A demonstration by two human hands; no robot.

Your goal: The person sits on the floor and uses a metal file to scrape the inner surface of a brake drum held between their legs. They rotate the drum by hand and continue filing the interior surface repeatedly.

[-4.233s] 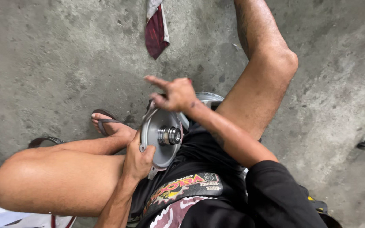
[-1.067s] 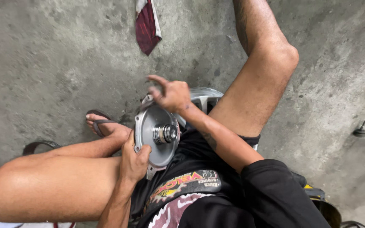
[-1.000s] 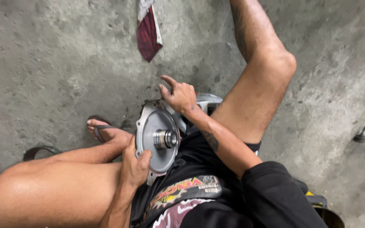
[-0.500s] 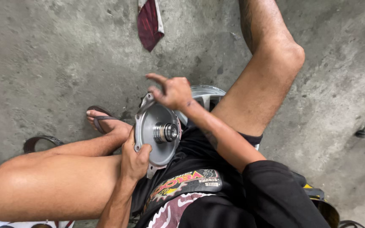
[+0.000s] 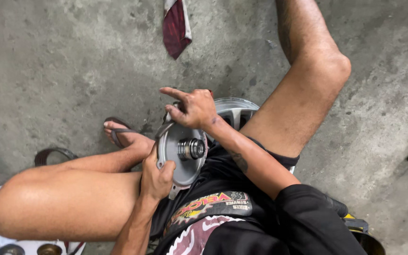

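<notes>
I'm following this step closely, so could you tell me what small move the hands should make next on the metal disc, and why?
Probably a short turn of the right hand at the top edge of the metal disc. The left hand already grips the lower rim and braces it on the lap, hub facing up, while the right fingers pinch something too small to identify.

- Round metal disc [image 5: 185,156] with a centre hub sits in the lap; left hand [image 5: 154,179] on its lower rim, right hand [image 5: 194,107] over its upper edge. Both edges blocked; hub face open from above.
- Left leg [image 5: 67,203] closes the left side; foot in sandal [image 5: 119,134] just beside the disc.
- Right leg [image 5: 308,89] walls the right; silver wheel [image 5: 234,111] fills the gap behind the disc.
- Bare concrete floor [image 5: 62,66] open at upper left, up to the red cloth [image 5: 175,28].
- Floor right of the right leg open too.
</notes>
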